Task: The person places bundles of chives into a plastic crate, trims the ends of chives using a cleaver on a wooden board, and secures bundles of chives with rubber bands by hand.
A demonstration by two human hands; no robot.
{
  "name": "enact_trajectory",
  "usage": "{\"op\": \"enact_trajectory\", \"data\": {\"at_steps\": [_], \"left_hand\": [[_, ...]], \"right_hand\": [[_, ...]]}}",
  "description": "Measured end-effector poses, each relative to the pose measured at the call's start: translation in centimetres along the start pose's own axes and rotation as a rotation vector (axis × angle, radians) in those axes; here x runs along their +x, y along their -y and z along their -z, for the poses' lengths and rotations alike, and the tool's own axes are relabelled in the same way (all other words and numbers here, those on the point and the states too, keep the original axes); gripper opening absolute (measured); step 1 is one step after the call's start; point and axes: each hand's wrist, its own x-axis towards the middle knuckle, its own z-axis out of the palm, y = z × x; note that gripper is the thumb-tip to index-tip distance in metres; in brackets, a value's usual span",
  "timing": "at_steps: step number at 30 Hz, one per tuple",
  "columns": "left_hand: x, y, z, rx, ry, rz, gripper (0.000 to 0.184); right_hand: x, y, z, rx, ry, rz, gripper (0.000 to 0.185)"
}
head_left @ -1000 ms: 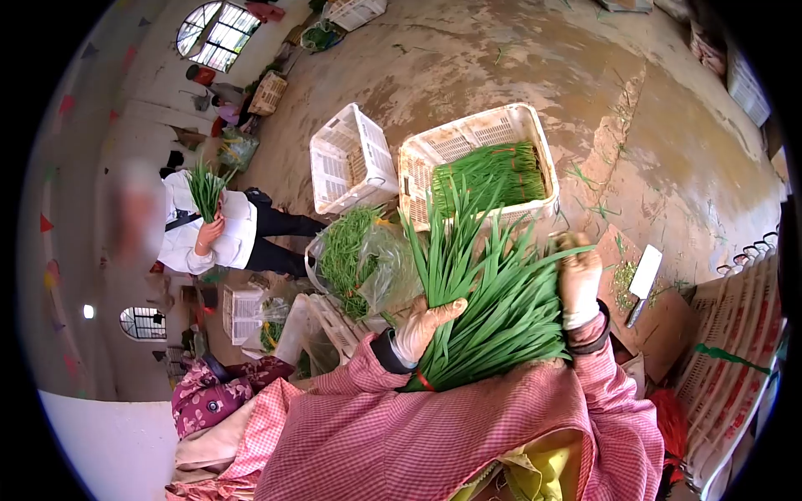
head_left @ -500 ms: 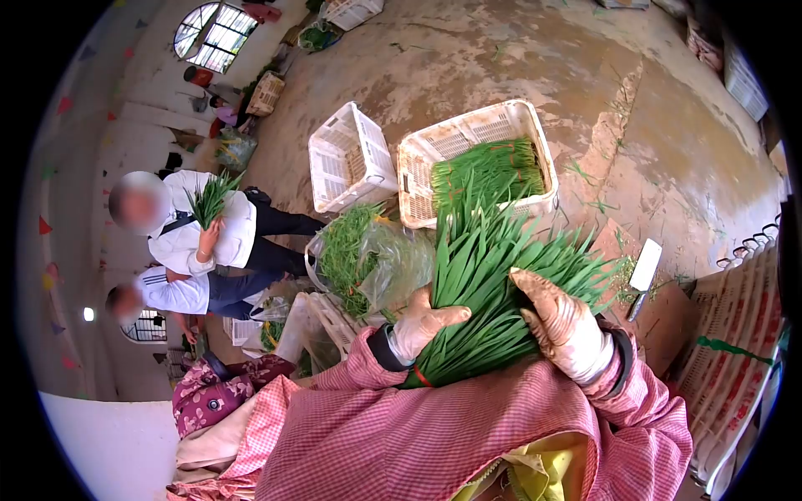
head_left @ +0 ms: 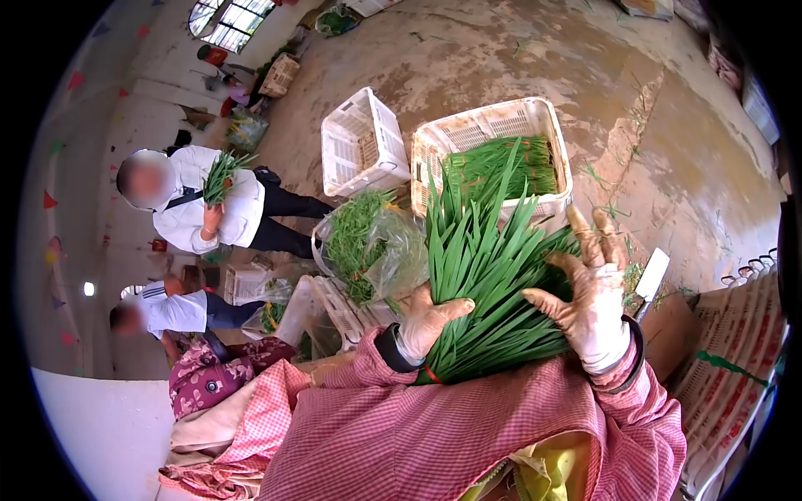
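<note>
A large bunch of garlic chives [head_left: 493, 292] lies across my lap, its long leaves fanned upward and a red band near its lower end. My left hand [head_left: 430, 324], in a stained thin glove, is wrapped round the left side of the bunch with the thumb over the leaves. At the right edge, my right hand [head_left: 591, 301] is also gloved, its fingers spread and raised and its thumb touching the leaves. Just beyond the leaf tips, a white crate [head_left: 468, 125] holds banded chive bundles [head_left: 510, 167].
A second white crate [head_left: 363, 146] stands to the left. Nearer is a plastic bag of loose greens [head_left: 359, 242]. A cleaver [head_left: 653, 275] lies right of my right hand, by stacked crates [head_left: 727, 359]. One person [head_left: 225, 200] stands at left holding greens; another [head_left: 180, 311] is below.
My right hand has opened and lifted its fingers off the leaves. The leaves on the right have been gathered leftward and point more upward. The view has shifted slightly.
</note>
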Motion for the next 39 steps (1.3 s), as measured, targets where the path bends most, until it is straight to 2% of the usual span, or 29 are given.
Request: {"op": "enact_trajectory", "data": {"at_steps": [2, 4, 6, 8, 10, 12, 13, 14, 16, 17, 18, 19, 20, 21, 22, 23, 24, 25, 26, 27, 28, 30, 31, 34, 35, 36, 39], "left_hand": [[-0.1, -0.4, -0.4, 0.004, 0.012, -0.012, 0.039], [-0.3, -0.8, -0.2, 0.009, 0.019, -0.024, 0.039], [-0.4, -0.8, 0.0, 0.002, 0.043, -0.015, 0.038], [-0.1, -0.2, 0.3, 0.029, 0.029, -0.03, 0.039], [0.0, -0.1, 0.4, 0.063, 0.017, -0.049, 0.039], [0.2, -0.2, -0.2, 0.107, 0.062, -0.111, 0.04], [0.4, -0.1, -0.2, 0.108, 0.101, -0.103, 0.04], [0.3, 0.0, -0.3, 0.112, 0.11, -0.087, 0.04], [0.6, -0.3, -0.7, 0.149, 0.114, -0.057, 0.035], [0.7, -0.3, -0.7, 0.156, 0.125, -0.055, 0.035], [0.9, -0.3, -0.6, 0.175, 0.167, -0.029, 0.05], [1.1, -0.2, -0.6, 0.194, 0.209, -0.002, 0.066], [1.1, -0.2, -0.8, 0.197, 0.218, 0.001, 0.066], [1.0, -0.1, -1.4, 0.393, 0.296, -0.248, 0.084], [0.8, 0.0, -1.9, 0.582, 0.368, -0.497, 0.102], [0.7, -0.5, -1.8, 0.946, 0.462, -0.469, 0.125], [0.8, -0.9, -2.2, 1.08, 0.5, -0.459, 0.12], [1.4, -0.6, -2.2, 1.06, 0.508, -0.388, 0.118], [2.1, 0.2, -2.0, 1.041, 0.515, -0.323, 0.117], [2.7, 1.0, -1.2, 1.054, 0.446, -0.165, 0.103], [3.4, 1.3, -1.2, 0.672, 0.438, -0.062, 0.083], [4.3, 0.4, -0.8, 0.386, 0.442, 0.097, 0.066], [4.5, 0.4, -0.5, 0.313, 0.397, 0.17, 0.053], [4.3, -0.7, -0.8, 0.216, 0.319, 0.108, 0.053], [4.0, -1.2, -1.2, 0.219, 0.203, 0.074, 0.049], [4.3, -1.2, -0.7, 0.221, 0.204, 0.063, 0.049], [4.4, -0.7, 0.7, 0.24, 0.145, 0.087, 0.041]], "right_hand": [[-0.9, -1.7, -3.9, 0.224, 0.102, 0.098, 0.024], [-1.6, -2.4, -5.5, 0.25, 0.059, 0.06, 0.019], [-2.1, -5.4, -7.5, 0.45, -0.33, -0.178, 0.017], [-3.3, -13.2, -6.3, 0.145, -0.288, -0.388, 0.033], [-3.0, -14.2, -3.6, -0.706, -0.209, -0.245, 0.057], [-0.7, -11.2, 0.2, -0.319, -0.292, -0.143, 0.075], [0.4, -8.6, 1.9, -0.011, -0.27, -0.134, 0.072], [1.2, -5.6, 3.4, 0.328, -0.12, -0.299, 0.067], [2.8, -2.9, 3.8, 0.126, 0.09, -0.042, 0.045], [2.8, -3.7, 1.8, 0.145, 0.108, 0.106, 0.034], [2.8, -4.8, -1.1, 0.163, 0.127, 0.257, 0.024], [3.1, -5.9, -3.2, 0.127, 0.068, 0.208, 0.018], [3.6, -7.1, -4.2, 0.091, 0.011, 0.159, 0.011], [4.3, -9.1, -3.6, 0.177, -0.247, 0.041, 0.01], [4.7, -11.9, -3.0, 0.123, -0.435, -0.074, 0.006], [3.9, -14.5, -1.7, -0.06, -0.377, -0.183, 0.012], [2.3, -16.4, -1.1, -0.188, -0.266, -0.238, 0.032], [0.9, -16.3, -0.7, -0.447, -0.233, -0.257, 0.055], [-0.6, -15.9, -0.1, -0.451, -0.147, -0.294, 0.066], [-1.1, -14.2, 1.2, -0.292, -0.195, -0.249, 0.067], [-1.3, -11.6, 2.5, -0.129, -0.242, -0.199, 0.068], [-2.3, -7.5, 3.6, 0.038, -0.234, -0.123, 0.07], [-2.4, -5.3, 3.1, 0.176, -0.131, -0.051, 0.07], [-5.1, -2.6, -1.1, 0.499, 0.219, 0.074, 0.064], [-6.8, -2.8, -1.9, 0.446, 0.352, -0.037, 0.057], [-8.1, -3.4, -2.3, 0.39, 0.486, -0.142, 0.05], [-8.5, -3.9, -2.7, 0.67, 0.272, -0.35, 0.026]]}}
